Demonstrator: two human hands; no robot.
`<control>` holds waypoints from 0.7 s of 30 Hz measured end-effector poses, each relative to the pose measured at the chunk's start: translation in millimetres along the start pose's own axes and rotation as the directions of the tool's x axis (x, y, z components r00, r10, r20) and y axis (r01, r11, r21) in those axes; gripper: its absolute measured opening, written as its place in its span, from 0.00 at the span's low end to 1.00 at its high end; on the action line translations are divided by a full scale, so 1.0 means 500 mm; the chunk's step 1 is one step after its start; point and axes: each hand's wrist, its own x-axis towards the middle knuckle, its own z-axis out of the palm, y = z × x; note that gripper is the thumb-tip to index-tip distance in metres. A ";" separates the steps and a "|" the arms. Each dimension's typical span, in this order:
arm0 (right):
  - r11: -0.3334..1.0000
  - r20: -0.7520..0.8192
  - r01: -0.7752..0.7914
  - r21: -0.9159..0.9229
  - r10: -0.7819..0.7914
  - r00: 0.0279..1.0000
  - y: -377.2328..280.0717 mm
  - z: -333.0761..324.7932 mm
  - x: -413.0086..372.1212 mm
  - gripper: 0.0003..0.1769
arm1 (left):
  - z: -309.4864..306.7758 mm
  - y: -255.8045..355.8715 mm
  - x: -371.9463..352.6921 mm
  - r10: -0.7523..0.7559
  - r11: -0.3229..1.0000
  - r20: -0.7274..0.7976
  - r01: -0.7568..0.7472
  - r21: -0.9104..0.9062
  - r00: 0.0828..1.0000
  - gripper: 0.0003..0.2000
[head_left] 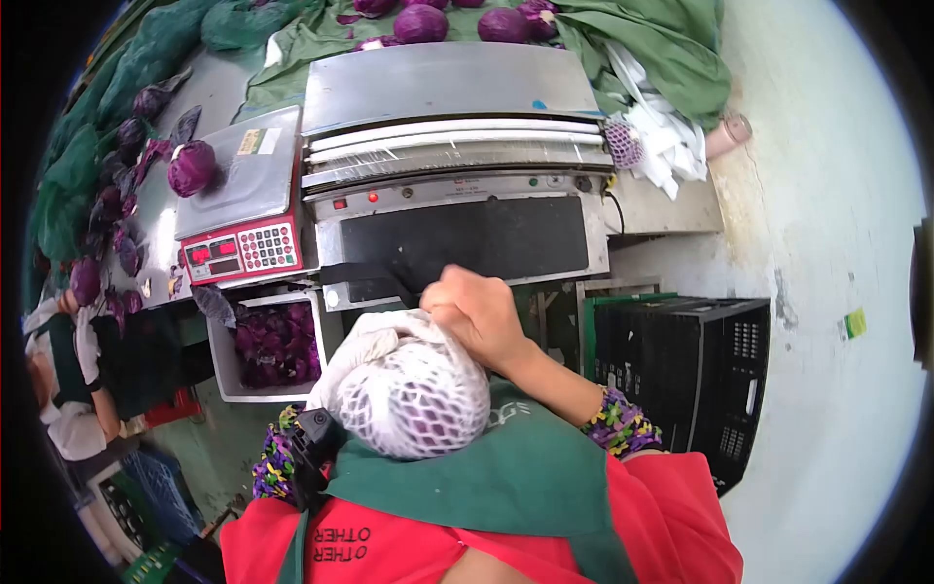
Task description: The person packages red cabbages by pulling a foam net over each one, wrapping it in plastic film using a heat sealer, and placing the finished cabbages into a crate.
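Observation:
My left hand (pixel 362 352), in a white glove, is closed around a purple cabbage in a white foam net (pixel 416 404), held against my green apron (pixel 467 487). My bare right hand (pixel 477 313) is closed in a fist at the top of the netted cabbage; what its fingers pinch is hidden. A black strip (pixel 375 272) runs from the wrapping machine's front to near the right fingertips. Just beyond my hands stands the film wrapping machine (pixel 452 92), with white rollers, a lit red light and a black pad (pixel 467 238).
On the left, a scale (pixel 219 219) bears a purple cabbage (pixel 192 168). A white bin (pixel 265 394) holds purple leaves. Black crates (pixel 681 380) stand at right beside the wall (pixel 827 224). Foam nets (pixel 666 146) lie right of the machine. A co-worker's gloved hand (pixel 86 346) shows at far left.

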 end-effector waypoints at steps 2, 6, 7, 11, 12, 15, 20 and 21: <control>0.893 0.170 -0.302 0.333 0.258 0.951 -0.003 0.014 -0.002 0.09 | 0.012 0.005 -0.002 -0.202 0.975 -0.219 0.218 0.049 0.954 0.11; 0.158 0.535 -0.737 0.657 0.591 0.604 -0.004 0.046 -0.047 0.14 | 0.004 -0.046 0.011 0.321 0.932 -0.405 -0.210 0.294 0.856 0.25; 0.154 0.511 -0.722 0.674 0.608 0.607 -0.006 0.045 -0.061 0.14 | 0.035 -0.040 0.031 0.129 0.991 -0.313 -0.115 0.065 0.941 0.33; 0.247 0.278 -0.792 0.559 0.844 0.459 -0.003 -0.031 -0.110 0.24 | 0.012 -0.029 0.041 -0.204 0.979 -0.139 0.201 -0.038 0.969 0.30; 0.440 0.225 -0.720 0.537 0.748 0.625 -0.027 -0.057 -0.132 0.29 | 0.023 -0.037 0.054 -0.219 0.975 -0.229 0.220 -0.024 0.948 0.31; 0.460 0.222 -0.628 0.627 0.667 0.711 -0.058 -0.120 -0.170 0.38 | 0.097 -0.083 0.109 -0.224 0.973 -0.298 0.232 -0.007 0.928 0.24; 0.085 0.093 -0.251 0.964 0.780 0.619 -0.044 -0.240 -0.278 0.33 | 0.196 -0.101 0.181 0.206 0.907 -0.031 -0.179 0.381 0.978 0.10; 0.191 -0.022 -0.227 0.955 0.810 0.587 -0.041 -0.276 -0.317 0.31 | 0.184 -0.098 0.186 0.250 0.856 0.038 -0.239 0.459 0.968 0.10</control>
